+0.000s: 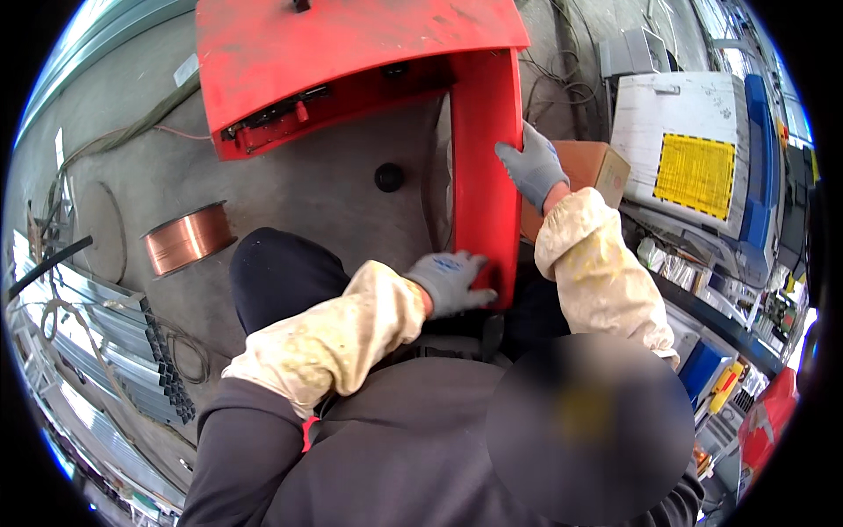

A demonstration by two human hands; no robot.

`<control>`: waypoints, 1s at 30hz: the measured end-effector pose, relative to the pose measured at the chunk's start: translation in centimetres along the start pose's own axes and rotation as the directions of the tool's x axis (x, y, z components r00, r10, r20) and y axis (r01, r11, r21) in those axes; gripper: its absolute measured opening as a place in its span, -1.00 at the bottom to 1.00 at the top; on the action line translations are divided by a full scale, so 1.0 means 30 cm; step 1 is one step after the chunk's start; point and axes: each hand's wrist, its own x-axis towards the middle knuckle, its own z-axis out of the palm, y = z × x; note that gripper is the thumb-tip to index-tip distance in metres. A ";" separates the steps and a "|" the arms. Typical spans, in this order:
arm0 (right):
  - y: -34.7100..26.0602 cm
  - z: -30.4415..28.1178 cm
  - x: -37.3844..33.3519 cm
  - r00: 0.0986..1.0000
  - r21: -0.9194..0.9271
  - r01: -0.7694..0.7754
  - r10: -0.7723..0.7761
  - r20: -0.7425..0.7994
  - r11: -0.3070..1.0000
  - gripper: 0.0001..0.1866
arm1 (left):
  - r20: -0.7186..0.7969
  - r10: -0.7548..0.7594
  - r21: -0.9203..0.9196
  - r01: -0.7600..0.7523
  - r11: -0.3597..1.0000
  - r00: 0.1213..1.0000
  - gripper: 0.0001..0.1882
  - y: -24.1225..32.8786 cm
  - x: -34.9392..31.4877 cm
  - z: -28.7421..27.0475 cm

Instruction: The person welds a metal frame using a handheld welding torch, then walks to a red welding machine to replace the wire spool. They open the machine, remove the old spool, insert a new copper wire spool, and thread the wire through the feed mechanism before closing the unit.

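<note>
A red metal housing stands in front of me, with an open bay that shows dark fittings and a small red knob. From its right side a long red panel reaches toward me. My left hand, in a grey glove, rests on the near end of this panel with fingers spread. My gloved right hand grips the panel's right edge, the thumb over its face and the other fingers along the outer side. A spool of copper-coloured wire lies on the floor to the left.
A round black piece sits on the floor below the bay. Beside my right hand is a cardboard box, then a white cabinet with a yellow label. Metal profiles and loose cables lie at the left.
</note>
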 end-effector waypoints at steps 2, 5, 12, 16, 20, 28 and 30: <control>0.018 -0.032 0.008 1.000 -0.034 0.016 -0.016 0.007 0.999 -0.63 | -0.215 0.079 -0.011 -0.083 0.996 0.973 -0.33 -0.038 -0.038 -0.097; 0.042 -0.030 0.012 0.991 -0.142 0.105 -0.115 -0.068 0.984 -0.62 | -0.682 0.162 0.108 -0.121 0.987 0.713 -0.48 -0.066 -0.145 -0.300; 0.048 -0.018 0.017 0.980 -0.209 0.091 -0.125 -0.157 0.974 -0.64 | -0.828 0.453 0.560 0.492 0.666 0.329 -0.30 -0.316 -0.376 -0.700; 0.013 -0.012 0.022 0.975 -0.222 0.112 -0.150 -0.161 0.969 -0.68 | -0.759 0.441 0.650 0.595 0.473 0.479 -0.17 -0.456 -0.327 -0.851; 0.018 -0.068 0.078 0.948 -0.229 0.177 -0.229 -0.223 0.957 -0.71 | -0.730 0.412 0.683 0.587 0.435 0.545 -0.13 -0.470 -0.316 -0.939; -0.316 -0.280 0.205 0.978 -0.326 0.209 -0.207 0.042 0.922 -0.66 | -0.728 0.330 0.678 0.558 0.478 0.601 -0.15 -0.495 -0.331 -1.216; -0.326 -0.336 0.257 0.976 -0.394 0.217 -0.204 0.076 0.893 -0.65 | -0.718 0.342 0.684 0.525 0.507 0.606 -0.18 -0.503 -0.320 -1.263</control>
